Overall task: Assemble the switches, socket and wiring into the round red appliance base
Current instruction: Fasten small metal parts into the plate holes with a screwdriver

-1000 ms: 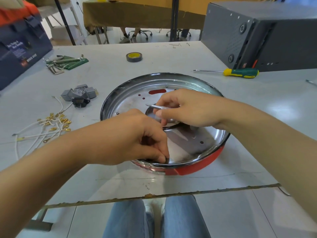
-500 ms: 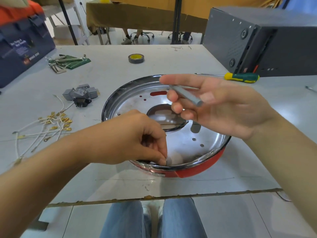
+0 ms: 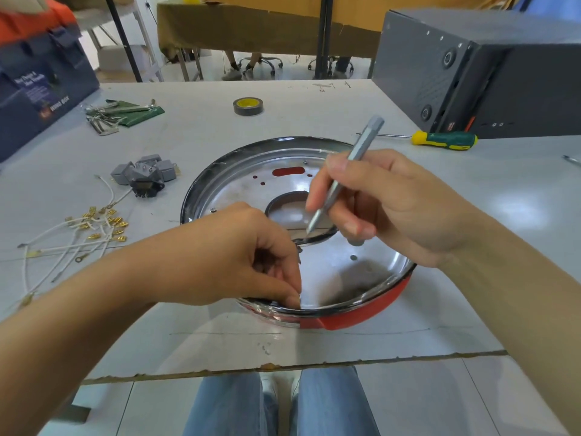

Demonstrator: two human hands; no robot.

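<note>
In the head view, my right hand (image 3: 390, 206) is now re-gripping the slim grey metal screwdriver (image 3: 342, 174) pen-style, tip lowering again toward the frame-centre round red appliance base (image 3: 355, 319), while my left hand (image 3: 239, 256) keeps pinching its near rim, switches still unfitted.

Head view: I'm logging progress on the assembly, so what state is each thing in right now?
Red appliance base: flat on the table, shiny plate up, nothing fitted.
Left hand: pinches the base's near rim.
Right hand: holds a small grey screwdriver, tip down over the centre hole.
Grey switches and socket: loose on the table.
White wires: loose, unconnected.
Green-yellow screwdriver: lying unused.
Tape roll: lying flat.
</note>
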